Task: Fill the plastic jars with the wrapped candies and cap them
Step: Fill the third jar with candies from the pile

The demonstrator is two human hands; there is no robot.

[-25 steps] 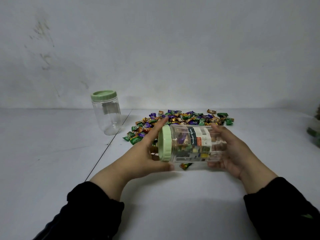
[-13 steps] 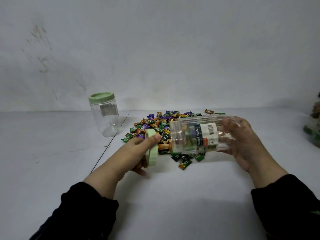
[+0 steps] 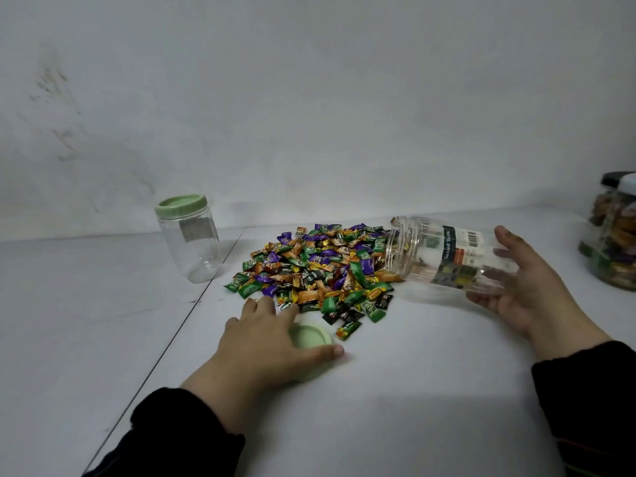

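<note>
A heap of wrapped candies (image 3: 320, 270) in green, purple and orange lies mid-table. My right hand (image 3: 530, 290) grips a clear labelled plastic jar (image 3: 447, 259) by its base. The jar is tipped on its side with its open mouth against the heap's right edge, and it looks nearly empty. Its pale green lid (image 3: 311, 335) lies flat on the table in front of the heap. My left hand (image 3: 261, 342) rests flat over the lid, thumb stretched across it. A second clear jar (image 3: 189, 242), empty and wearing a green cap, stands upright at the left.
A jar packed with candies (image 3: 612, 242) stands at the far right edge, partly cut off. A seam (image 3: 192, 308) runs diagonally across the white table (image 3: 413, 390) left of my left arm. A grey wall closes the back.
The lid came off the labelled jar. My left hand carried it down to the table. My right hand tipped the jar and moved it right, and its candies spilled onto the heap.
</note>
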